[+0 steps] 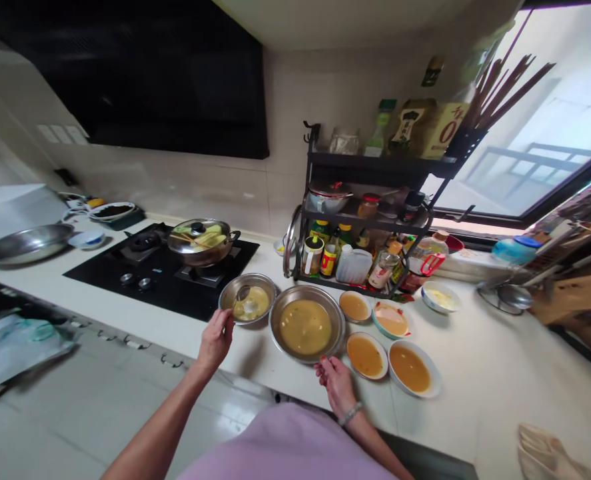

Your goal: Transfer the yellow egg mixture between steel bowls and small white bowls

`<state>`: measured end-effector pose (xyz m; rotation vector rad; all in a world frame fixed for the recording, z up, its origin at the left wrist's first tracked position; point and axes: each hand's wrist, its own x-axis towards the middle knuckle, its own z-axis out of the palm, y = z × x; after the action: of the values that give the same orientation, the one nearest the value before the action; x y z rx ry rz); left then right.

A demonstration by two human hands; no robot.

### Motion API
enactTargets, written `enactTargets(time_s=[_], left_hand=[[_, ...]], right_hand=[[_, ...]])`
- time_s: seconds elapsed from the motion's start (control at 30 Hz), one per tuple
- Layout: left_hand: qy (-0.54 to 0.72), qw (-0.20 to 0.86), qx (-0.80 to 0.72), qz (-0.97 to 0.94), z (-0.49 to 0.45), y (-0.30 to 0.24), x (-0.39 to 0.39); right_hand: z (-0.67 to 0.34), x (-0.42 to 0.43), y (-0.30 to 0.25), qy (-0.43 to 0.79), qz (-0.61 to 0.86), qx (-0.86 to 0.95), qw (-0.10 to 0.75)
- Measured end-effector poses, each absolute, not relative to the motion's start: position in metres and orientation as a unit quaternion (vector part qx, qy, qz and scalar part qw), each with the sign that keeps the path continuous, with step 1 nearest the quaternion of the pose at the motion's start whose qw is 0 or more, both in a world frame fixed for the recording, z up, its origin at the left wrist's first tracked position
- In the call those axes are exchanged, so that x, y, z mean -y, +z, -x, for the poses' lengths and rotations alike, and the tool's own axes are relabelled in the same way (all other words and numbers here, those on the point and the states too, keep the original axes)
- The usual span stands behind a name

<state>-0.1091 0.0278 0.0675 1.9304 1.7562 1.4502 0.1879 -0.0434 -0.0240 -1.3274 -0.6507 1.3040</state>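
My left hand (218,339) is closed on a spoon (244,293), its head down in the smaller metal bowl (222,301). Yellowish liquid with a pale lump fills part of that bowl. Beside it stands a larger metal bowl (340,319) of yellow-brown liquid with light bits. At its near right rim my right hand (336,381) has its fingers curled, apparently pinching the edge. To the right are several small bowls of orange-brown liquid, among them a white oval bowl (436,388) and a round bowl (384,367).
A lidded pan (202,255) of green and yellow food sits on the black gas hob (175,291). Behind the bowls rises a dark rack (320,159) of bottles and jars. A bowl with pale yellow contents (441,309) stands farther right. An empty steel pan (25,250) lies far left.
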Motion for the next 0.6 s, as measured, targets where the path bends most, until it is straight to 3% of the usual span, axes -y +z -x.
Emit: enactTargets(time_s=[0.33,0.6], left_hand=[[0.485,0.227,-0.594,-0.601,0.028,0.066,-0.007],[0.447,0.182,-0.581,-0.656,0.007,0.044,-0.018]], right_hand=[[-0.184,0.040,-0.024,0.541,0.557,0.236,0.585],[-0.190,0.039,-0.017,0.547,0.538,0.276,0.579]])
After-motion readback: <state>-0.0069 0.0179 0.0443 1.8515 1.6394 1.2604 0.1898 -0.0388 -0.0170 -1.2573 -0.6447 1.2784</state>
